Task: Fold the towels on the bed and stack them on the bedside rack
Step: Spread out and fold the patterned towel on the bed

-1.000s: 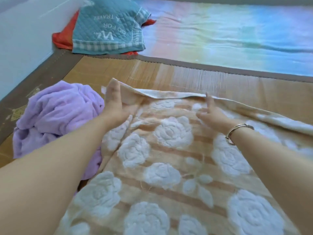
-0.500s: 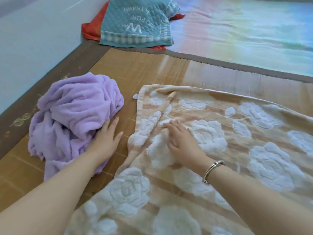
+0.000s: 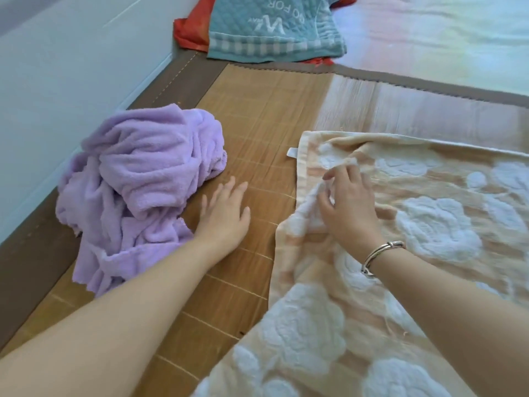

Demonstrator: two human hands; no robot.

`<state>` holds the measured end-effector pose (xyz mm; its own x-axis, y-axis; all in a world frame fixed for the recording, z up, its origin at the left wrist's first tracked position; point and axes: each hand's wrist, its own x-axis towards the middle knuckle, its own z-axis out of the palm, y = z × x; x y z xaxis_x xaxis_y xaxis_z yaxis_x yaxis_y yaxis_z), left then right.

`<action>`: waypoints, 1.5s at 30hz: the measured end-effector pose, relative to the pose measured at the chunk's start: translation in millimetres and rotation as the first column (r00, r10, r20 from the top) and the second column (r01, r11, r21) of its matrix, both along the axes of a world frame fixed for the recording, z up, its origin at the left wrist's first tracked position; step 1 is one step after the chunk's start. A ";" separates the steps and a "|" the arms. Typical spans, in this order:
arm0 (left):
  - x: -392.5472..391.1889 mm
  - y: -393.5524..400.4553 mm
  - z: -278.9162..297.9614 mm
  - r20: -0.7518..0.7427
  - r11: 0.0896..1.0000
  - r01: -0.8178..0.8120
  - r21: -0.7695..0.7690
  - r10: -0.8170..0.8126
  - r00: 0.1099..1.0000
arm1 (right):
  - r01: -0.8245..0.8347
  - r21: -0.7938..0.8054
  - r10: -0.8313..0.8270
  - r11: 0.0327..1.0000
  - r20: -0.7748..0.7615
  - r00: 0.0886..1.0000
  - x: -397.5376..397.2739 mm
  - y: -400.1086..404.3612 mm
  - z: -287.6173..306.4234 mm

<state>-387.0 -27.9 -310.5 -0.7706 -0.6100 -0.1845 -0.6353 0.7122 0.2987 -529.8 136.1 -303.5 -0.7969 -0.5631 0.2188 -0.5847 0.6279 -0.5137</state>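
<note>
On the bed's bamboo mat: right hand pinching rose-patterned beige towel, left hand flat, empty; spreading step, first fold likely next.

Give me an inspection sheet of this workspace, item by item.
Surface: bamboo mat over a pastel bedsheet.
Job's things: beige rose-pattern towel spread flat, left edge rumpled; purple towel crumpled in a heap.
Clutter: teal quilted cloth lying on a red cloth at the far end.
Hands: left hand flat on the mat, empty; right hand pinching the rose towel's rumpled edge; bracelet on that wrist.
Cables: nothing seen.
Surroundings: pale wall on the left; bedside rack not in view.
</note>
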 end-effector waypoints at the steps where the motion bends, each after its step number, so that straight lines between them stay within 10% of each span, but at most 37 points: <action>1: -10.2 16.1 1.6 -0.035 0.997 0.054 0.058 -0.052 0.998 | -0.053 0.024 0.053 0.998 0.004 0.999 -3.8 1.2 -0.1; 12: -55.9 -33.9 -5.2 -0.025 0.922 -0.001 0.388 0.012 1.000 | -0.357 0.364 0.276 0.860 0.257 0.926 -50.7 -61.4 4.3; 22: -45.0 -30.4 -14.8 -0.053 0.935 0.093 0.341 -0.079 0.995 | -0.324 0.272 0.236 0.906 0.312 0.920 -76.1 -100.4 6.7; 33: -69.8 28.0 17.7 -0.097 0.976 0.101 0.194 -0.084 0.992 | 0.016 0.256 -0.049 0.967 0.123 0.991 -86.9 22.0 16.2; 45: -202.5 156.7 38.2 -0.065 0.903 0.384 0.192 -0.379 0.923 | 0.457 0.368 -0.520 0.809 0.088 0.850 -184.8 204.8 19.0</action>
<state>-589.5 128.7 -272.3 -0.9430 -0.2217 -0.2482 -0.3174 0.8233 0.4706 -714.6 340.8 -284.4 -0.9921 -0.1009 -0.0749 -0.0746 0.9523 -0.2958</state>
